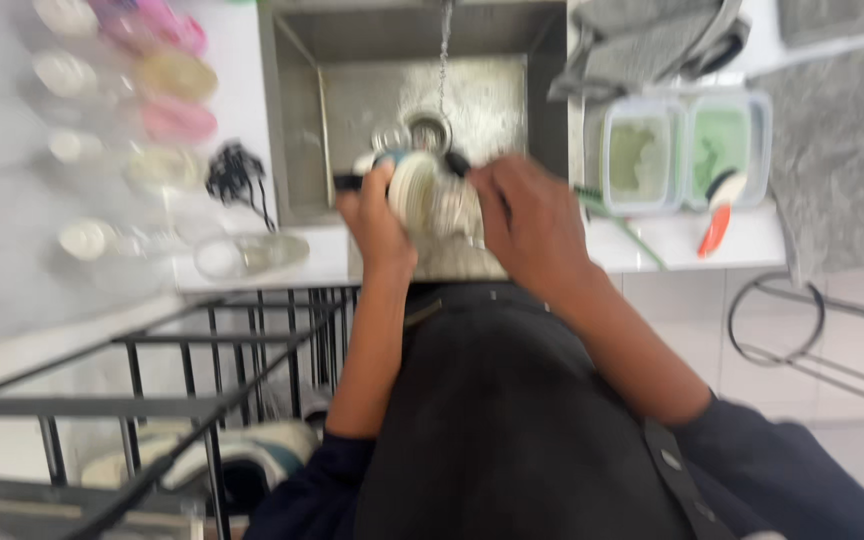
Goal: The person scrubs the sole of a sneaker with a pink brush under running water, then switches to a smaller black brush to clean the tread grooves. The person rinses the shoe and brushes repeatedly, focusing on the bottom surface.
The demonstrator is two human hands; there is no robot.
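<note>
Over the steel sink point(302, 120) my left hand point(377, 220) grips a round, pale, blurred item with a dark handle, probably a small pan or lid point(417, 185). My right hand point(527, 220) presses against its right side, fingers curled on it. A thin stream of water point(443, 50) falls from above toward the drain point(428, 130) just behind the item. Motion blur hides what my right hand holds against it.
A black wire rack point(172, 350) stands at the lower left with pale dishes under it. Blurred bowls and cups point(167, 100) lie left of the sink. Two lidded plastic containers point(687, 150), an orange-handled tool point(717, 220) and grey cloths point(652, 40) sit on the right counter.
</note>
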